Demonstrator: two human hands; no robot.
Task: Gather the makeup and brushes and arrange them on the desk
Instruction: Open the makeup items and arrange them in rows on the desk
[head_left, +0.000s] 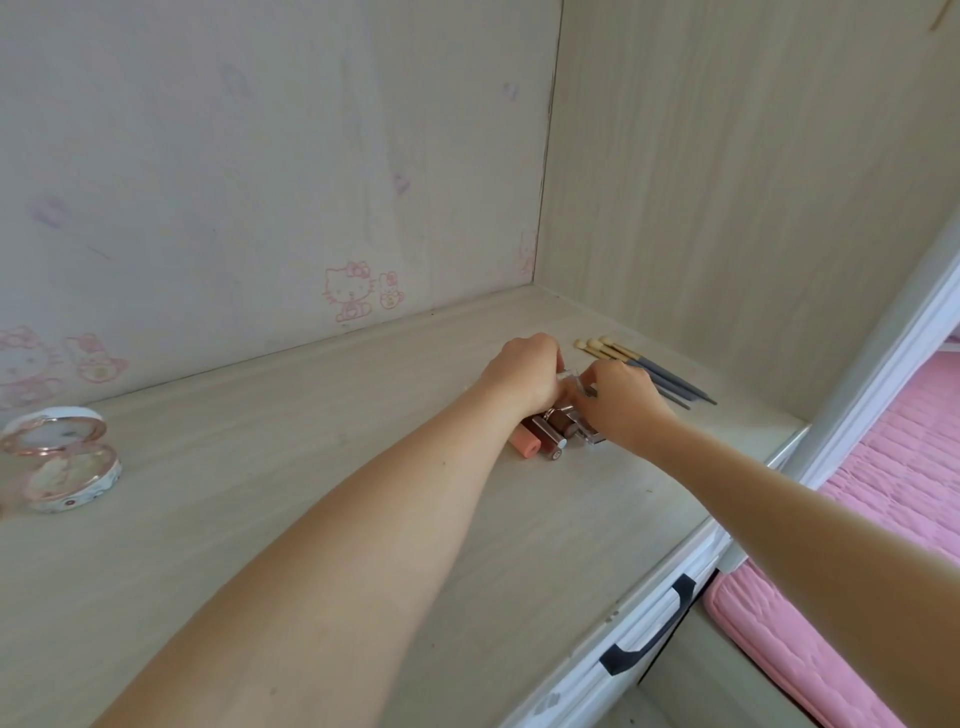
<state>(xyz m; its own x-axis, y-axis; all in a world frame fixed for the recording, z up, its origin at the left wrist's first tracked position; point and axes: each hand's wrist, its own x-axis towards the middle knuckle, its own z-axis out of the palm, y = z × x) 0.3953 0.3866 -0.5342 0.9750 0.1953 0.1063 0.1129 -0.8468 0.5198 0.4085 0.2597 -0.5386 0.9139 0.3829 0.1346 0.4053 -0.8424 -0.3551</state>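
Tubes (543, 441): three lie side by side on the worktop (260, 441), toward its back right; one pink, two brown, near ends showing.
Clear case (589, 434): just right of the tubes, touching them.
Left hand (522, 376): arm stretched forward, knuckles up, grip curled down over the tubes' far ends.
Right hand (626, 410): arm reaching in from the right, wrist bent, grip pinching the clear case from its right side.
Brushes (649, 371): laid parallel just behind the right hand, pale tips toward the wall.
Compact (62, 457): open, at the worktop's far left, well apart.
Drawer handle (649, 631): black, below the front edge.
Bed (893, 467): pink, at the right.
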